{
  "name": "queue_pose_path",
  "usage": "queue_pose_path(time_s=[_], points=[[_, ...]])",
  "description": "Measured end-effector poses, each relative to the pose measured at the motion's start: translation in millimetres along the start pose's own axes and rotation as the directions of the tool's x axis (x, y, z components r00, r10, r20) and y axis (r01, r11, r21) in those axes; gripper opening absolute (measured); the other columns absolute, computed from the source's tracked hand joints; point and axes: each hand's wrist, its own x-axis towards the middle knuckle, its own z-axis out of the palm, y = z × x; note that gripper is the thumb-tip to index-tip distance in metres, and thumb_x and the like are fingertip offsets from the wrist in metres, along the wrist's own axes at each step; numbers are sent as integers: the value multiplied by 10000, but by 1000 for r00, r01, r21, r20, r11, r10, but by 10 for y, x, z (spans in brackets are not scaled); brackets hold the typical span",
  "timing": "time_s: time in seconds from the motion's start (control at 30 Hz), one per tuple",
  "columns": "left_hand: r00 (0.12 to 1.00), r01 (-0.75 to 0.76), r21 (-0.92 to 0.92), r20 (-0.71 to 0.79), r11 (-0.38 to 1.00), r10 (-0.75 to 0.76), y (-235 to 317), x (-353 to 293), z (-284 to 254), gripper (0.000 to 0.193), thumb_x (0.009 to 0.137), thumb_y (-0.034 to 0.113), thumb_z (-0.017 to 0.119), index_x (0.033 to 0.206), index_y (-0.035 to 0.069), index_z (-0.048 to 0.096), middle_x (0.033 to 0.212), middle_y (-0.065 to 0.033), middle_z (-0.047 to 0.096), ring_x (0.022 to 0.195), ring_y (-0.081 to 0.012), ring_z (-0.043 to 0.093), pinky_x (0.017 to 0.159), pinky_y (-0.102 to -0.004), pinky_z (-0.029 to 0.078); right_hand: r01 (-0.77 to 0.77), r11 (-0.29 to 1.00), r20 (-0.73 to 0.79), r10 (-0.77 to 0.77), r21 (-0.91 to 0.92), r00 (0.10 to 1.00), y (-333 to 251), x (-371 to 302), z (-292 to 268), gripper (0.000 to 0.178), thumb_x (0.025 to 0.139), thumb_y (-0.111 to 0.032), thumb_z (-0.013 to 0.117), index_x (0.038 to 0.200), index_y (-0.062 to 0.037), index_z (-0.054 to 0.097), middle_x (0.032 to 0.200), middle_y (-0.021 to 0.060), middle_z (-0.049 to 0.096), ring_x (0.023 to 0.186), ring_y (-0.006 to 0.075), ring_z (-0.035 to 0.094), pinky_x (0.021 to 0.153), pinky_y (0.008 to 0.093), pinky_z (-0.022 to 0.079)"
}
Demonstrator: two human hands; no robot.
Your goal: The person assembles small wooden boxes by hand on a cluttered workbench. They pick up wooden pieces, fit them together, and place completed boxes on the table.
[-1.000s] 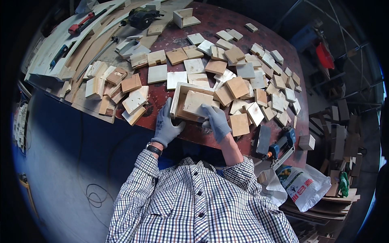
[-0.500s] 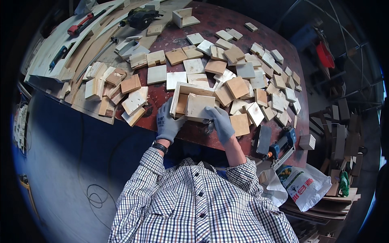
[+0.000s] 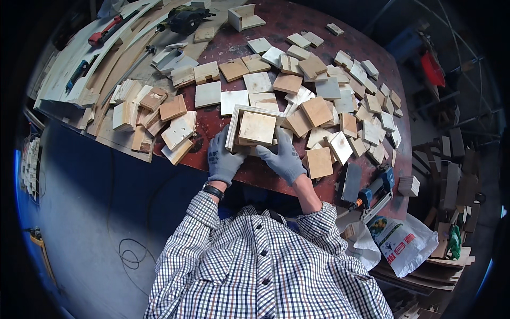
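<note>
My gloved left hand (image 3: 224, 157) grips the left side of a corner-shaped wooden frame (image 3: 232, 129) near the table's front edge. A square wooden block (image 3: 257, 127) sits inside the angle of this frame, its pale face up. My gloved right hand (image 3: 283, 159) holds the block at its lower right, thumb on the near edge and fingers round the right side. The undersides of both pieces and some fingertips are hidden.
Many loose wooden squares (image 3: 317, 110) cover the dark red table (image 3: 297, 21). A blue nail gun (image 3: 378, 186) lies at the right edge, by a white printed bag (image 3: 406, 244). Wood strips (image 3: 119, 58) and a dark power tool (image 3: 186, 20) lie at the far left.
The block has shifted left and further into the frame's corner. My right hand has moved with it, its thumb now at the near edge. The left hand keeps its hold.
</note>
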Motion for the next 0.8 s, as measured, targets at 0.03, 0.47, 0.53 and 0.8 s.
queue_pose_path(time_s=[0.03,0.47,0.53,0.8], points=[[1000,-13,2,7,1000,13,3,-1,-5,860,746,367,892,1465,65,530,1292,-151,648,1201,-336,610,1079,-483,466,-41,997,44,43,-58,998,0,-37,-28,613,968,-487,699,1379,-61,536,1262,277,591,1124,442,639,981,481,527],[996,88,-73,11,993,-88,89,51,-119,626,734,320,935,1230,52,663,1129,-130,686,1059,-342,674,930,-448,553,32,905,5,-33,-424,999,13,61,210,453,859,-308,798,1206,-120,577,1088,130,638,894,355,711,677,491,575],[997,80,-38,0,996,-81,103,62,-124,635,726,318,940,1230,50,662,1129,-132,692,1054,-342,679,926,-445,556,41,924,35,-30,-380,999,30,54,162,501,864,-301,798,1268,-111,571,1137,149,627,926,376,707,714,495,580],[999,40,-29,-2,999,-40,1,66,-82,561,761,275,927,1192,18,677,1120,-168,719,1010,-336,705,908,-440,561,1,978,101,20,-208,995,132,31,60,427,901,-250,756,1298,-170,619,1183,171,621,1003,415,688,828,502,581]])
